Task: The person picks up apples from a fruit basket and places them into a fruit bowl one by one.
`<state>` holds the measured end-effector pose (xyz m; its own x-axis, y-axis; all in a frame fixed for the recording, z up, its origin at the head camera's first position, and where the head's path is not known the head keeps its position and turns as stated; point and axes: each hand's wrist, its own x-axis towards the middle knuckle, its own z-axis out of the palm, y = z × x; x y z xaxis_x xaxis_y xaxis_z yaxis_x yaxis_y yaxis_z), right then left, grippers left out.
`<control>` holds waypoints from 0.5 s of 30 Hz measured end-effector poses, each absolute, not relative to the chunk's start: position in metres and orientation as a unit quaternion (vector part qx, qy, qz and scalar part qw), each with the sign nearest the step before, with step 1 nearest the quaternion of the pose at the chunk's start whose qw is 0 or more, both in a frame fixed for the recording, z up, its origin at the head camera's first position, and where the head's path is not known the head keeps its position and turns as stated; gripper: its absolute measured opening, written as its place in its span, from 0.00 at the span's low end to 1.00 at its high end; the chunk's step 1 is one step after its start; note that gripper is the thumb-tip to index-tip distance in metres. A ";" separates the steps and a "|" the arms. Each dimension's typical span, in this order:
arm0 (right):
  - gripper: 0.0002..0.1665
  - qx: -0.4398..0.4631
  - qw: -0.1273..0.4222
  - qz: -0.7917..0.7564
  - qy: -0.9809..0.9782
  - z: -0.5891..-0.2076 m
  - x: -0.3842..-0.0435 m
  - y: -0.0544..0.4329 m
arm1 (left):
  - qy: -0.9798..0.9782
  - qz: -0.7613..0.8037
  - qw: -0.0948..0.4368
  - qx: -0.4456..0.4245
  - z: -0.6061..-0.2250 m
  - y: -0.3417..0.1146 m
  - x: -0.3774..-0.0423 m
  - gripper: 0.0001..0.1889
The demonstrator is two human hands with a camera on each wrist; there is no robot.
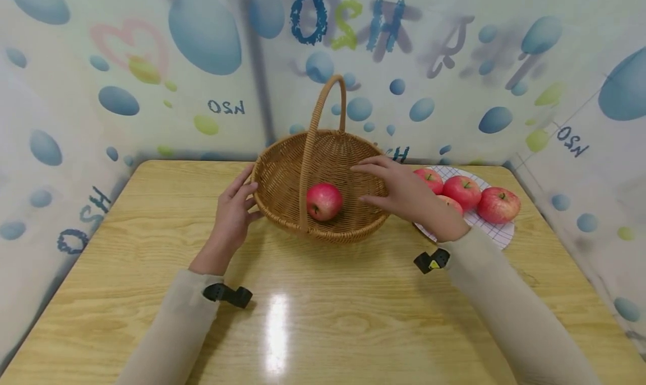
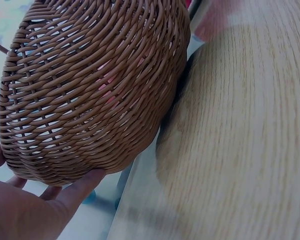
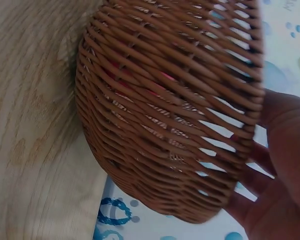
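Observation:
A brown wicker basket (image 1: 282, 172) with a tall arched handle (image 1: 313, 127) stands toward the back of the table. One red apple (image 1: 324, 202) lies inside it, just right of the handle's near end. My left hand (image 1: 233, 208) holds the basket's left side, thumb at the rim and fingers against the outer weave, as the left wrist view also shows. Over the right rim reaches my right hand (image 1: 404, 190), its fingers spread above the basket's inside and holding nothing. In the right wrist view, that hand (image 3: 285, 165) shows partly behind the rim.
Right of the basket, a plate (image 1: 502, 235) with a checked pattern bears several red apples (image 1: 461, 192), partly covered by my right hand and wrist. The wooden table (image 1: 323, 295) ends at a patterned wall (image 1: 202, 133) behind, with another wall at the right.

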<state>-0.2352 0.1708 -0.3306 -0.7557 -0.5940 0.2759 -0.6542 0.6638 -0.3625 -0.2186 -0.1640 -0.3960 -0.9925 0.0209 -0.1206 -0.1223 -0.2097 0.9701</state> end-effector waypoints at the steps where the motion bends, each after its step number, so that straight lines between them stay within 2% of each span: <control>1: 0.35 0.347 0.060 0.219 -0.910 -0.331 -0.238 0.169 | 0.627 0.776 0.046 -0.041 -0.396 -0.164 -0.219 0.28; 8: 0.36 0.373 -0.007 0.184 -0.910 -0.333 -0.255 0.151 | 0.627 0.776 0.048 -0.044 -0.396 -0.161 -0.219 0.28; 15: 0.35 0.390 -0.049 0.133 -0.910 -0.339 -0.267 0.131 | 0.623 0.780 0.045 -0.044 -0.395 -0.163 -0.218 0.28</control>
